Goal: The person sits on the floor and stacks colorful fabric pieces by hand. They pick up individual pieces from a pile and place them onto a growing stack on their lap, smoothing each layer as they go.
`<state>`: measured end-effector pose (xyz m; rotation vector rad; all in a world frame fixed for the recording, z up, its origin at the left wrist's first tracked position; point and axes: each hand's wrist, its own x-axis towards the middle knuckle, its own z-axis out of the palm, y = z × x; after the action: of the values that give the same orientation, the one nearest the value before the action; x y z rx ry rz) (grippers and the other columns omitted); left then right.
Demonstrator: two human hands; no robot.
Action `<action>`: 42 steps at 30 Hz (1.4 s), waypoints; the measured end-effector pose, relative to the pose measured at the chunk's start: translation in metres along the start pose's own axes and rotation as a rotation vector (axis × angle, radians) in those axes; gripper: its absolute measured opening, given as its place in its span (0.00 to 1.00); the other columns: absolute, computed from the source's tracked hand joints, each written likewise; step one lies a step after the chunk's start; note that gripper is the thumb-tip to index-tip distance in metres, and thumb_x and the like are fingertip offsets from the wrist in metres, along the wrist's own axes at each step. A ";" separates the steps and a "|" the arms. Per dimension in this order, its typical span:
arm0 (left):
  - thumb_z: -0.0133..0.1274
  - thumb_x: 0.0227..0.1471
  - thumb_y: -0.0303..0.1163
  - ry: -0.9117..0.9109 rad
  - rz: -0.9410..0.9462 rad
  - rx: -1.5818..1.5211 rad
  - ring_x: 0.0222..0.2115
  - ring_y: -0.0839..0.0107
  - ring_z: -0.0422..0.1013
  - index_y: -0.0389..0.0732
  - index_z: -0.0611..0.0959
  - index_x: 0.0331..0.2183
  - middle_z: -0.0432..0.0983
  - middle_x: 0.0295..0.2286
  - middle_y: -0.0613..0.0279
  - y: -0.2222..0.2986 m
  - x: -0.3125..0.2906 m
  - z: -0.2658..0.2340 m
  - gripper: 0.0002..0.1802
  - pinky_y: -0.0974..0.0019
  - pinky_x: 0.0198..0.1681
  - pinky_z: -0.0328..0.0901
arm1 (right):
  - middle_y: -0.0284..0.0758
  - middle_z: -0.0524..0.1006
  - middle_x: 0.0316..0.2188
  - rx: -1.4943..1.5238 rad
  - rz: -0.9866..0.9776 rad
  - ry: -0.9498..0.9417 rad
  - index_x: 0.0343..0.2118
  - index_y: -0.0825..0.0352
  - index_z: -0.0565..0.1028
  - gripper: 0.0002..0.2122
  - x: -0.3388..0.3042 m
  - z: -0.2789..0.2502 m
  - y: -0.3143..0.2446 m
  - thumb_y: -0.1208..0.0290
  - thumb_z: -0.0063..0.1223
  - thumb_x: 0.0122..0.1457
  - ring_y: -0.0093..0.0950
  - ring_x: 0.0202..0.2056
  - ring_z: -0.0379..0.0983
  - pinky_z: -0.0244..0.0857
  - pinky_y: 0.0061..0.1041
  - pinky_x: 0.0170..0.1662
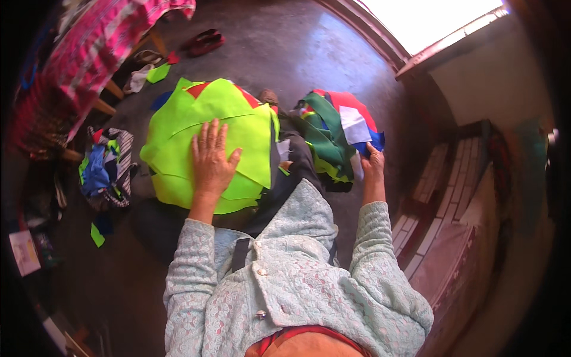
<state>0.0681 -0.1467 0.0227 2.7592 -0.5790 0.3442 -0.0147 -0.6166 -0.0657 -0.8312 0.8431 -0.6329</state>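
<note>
My left hand (212,157) lies flat, fingers stretched, on a broad roundish spread of overlapping lime-green cloth pieces (172,137). Red cloth tips (198,90) poke out at its far edge. To the right, a heap of cloth pieces (328,128) in dark green, red, white and blue rests by my right leg. My right hand (373,166) is at the heap's right side, thumb and fingers closed on the edge of a blue cloth piece (375,141). A white piece (355,125) lies just beside it. Part of the right fingers is hidden.
A bundle of cloth scraps (107,166) with a striped cloth lies on the floor at left. Behind it hangs a pink patterned cloth (89,65) over wooden legs. Dark red shoes (204,43) stand farther off. A slatted wooden piece (437,190) is at right, below a bright doorway (440,24).
</note>
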 end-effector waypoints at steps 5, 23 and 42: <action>0.48 0.55 0.51 -0.005 0.027 0.025 0.62 0.57 0.50 0.42 0.66 0.59 0.54 0.61 0.59 0.001 0.000 -0.002 0.35 0.49 0.63 0.44 | 0.42 0.76 0.44 0.091 0.077 0.038 0.46 0.73 0.70 0.17 -0.007 -0.023 -0.010 0.87 0.54 0.52 0.40 0.44 0.75 0.69 0.43 0.53; 0.51 0.53 0.49 -0.034 0.016 0.032 0.63 0.58 0.49 0.43 0.65 0.59 0.54 0.61 0.58 0.000 0.002 0.000 0.36 0.48 0.63 0.45 | 0.35 0.77 0.45 0.410 0.144 0.000 0.47 0.62 0.73 0.15 -0.005 -0.065 -0.015 0.61 0.53 0.59 0.36 0.48 0.73 0.65 0.43 0.54; 0.49 0.54 0.51 0.033 0.053 0.074 0.62 0.58 0.51 0.43 0.66 0.58 0.56 0.61 0.60 -0.003 0.000 0.003 0.34 0.48 0.63 0.47 | 0.32 0.78 0.44 0.353 0.057 0.135 0.45 0.59 0.75 0.16 -0.024 -0.056 -0.025 0.59 0.58 0.56 0.33 0.45 0.75 0.66 0.39 0.51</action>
<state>0.0699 -0.1454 0.0189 2.8068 -0.6444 0.4301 -0.0780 -0.6324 -0.0573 -0.4473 0.8425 -0.7677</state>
